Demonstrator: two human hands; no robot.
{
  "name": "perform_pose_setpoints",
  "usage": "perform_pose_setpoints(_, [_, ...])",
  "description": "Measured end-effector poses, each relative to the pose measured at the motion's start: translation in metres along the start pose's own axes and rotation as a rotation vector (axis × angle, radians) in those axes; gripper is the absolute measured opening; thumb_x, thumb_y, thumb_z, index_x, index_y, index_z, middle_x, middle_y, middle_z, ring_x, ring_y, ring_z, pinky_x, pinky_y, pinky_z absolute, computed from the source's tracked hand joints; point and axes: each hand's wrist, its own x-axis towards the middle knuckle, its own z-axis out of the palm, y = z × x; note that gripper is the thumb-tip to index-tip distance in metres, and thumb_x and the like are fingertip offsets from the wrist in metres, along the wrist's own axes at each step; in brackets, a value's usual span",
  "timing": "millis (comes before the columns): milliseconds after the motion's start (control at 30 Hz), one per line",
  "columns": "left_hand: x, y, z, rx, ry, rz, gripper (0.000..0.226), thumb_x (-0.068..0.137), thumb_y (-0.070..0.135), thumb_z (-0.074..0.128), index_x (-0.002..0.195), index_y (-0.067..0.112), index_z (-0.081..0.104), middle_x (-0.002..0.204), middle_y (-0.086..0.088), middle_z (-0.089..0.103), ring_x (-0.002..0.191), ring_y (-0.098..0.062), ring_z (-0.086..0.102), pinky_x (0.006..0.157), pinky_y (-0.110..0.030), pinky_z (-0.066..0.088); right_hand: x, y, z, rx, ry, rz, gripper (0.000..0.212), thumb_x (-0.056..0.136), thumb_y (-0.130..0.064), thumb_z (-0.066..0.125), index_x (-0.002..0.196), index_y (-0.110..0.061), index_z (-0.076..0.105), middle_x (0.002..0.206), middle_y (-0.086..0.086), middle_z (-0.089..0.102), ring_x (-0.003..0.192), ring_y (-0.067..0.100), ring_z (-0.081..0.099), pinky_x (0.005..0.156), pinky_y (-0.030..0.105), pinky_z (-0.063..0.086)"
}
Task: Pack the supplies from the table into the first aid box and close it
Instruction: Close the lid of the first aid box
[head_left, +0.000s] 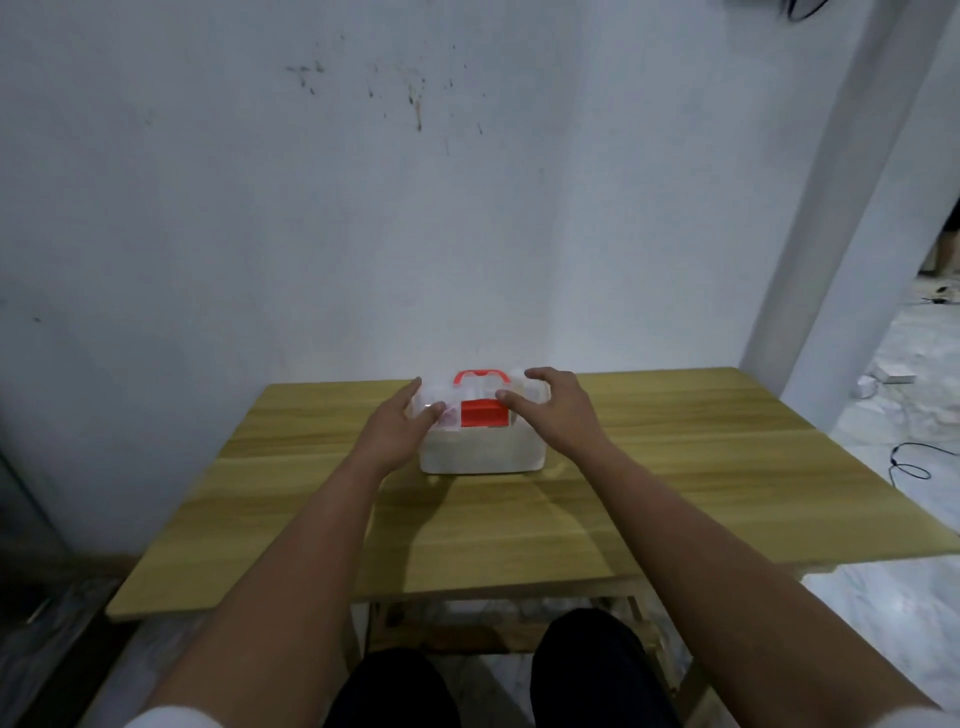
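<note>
Head view showed the left hand (399, 422) and right hand (551, 409) with fingers loosely spread, gripping both ends of the box (480, 451) on the table (675, 467).

A light wooden table (675, 467) stands against a scuffed white wall (260, 208), with a white pillar (841, 260) at right and pale marbled floor (914, 389) strewn with cables (906, 462).

We see a wooden desk (675, 467) against a stained white wall (363, 182), and cables (909, 462) on the marbled floor (909, 597).
</note>
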Motion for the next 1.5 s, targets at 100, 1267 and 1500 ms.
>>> perform_pose_setpoints(100, [0.0, 0.0, 0.0, 0.07, 0.001, 0.004, 0.073, 0.096, 0.052, 0.061, 0.158, 0.028, 0.033, 0.162, -0.003, 0.036, 0.147, -0.028, 0.036, 0.113, -0.042, 0.035, 0.0, 0.0, -0.001, 0.039, -0.003, 0.023, 0.066, 0.075, -0.057, 0.084, 0.13, -0.027, 0.064, 0.138, 0.002, 0.054, 0.124, 0.014, 0.052, 0.095, 0.027, 0.041])
perform_pose_setpoints(1267, [0.006, -0.021, 0.019, 0.08, 0.058, 0.131, 0.131, 0.056, 0.064, 0.087, 0.161, 0.028, 0.018, 0.158, -0.001, 0.042, 0.138, -0.022, 0.048, 0.108, -0.043, 0.048, 0.006, 0.037, 0.017, 0.076, -0.123, 0.072, 0.139, 0.053, -0.057, 0.098, 0.163, -0.022, 0.02, 0.161, -0.005, 0.04, 0.144, 0.018, 0.043, 0.115, 0.041, 0.043])
perform_pose_setpoints(1500, [0.036, -0.024, 0.015, 0.015, -0.016, 0.138, 0.124, 0.061, 0.059, 0.084, 0.162, 0.026, 0.021, 0.152, 0.0, 0.05, 0.133, -0.017, 0.052, 0.096, -0.03, 0.051, 0.029, 0.046, 0.017, 0.134, -0.146, 0.11, 0.14, 0.055, -0.05, 0.099, 0.164, -0.02, 0.017, 0.158, -0.002, 0.042, 0.141, 0.018, 0.046, 0.113, 0.036, 0.044])
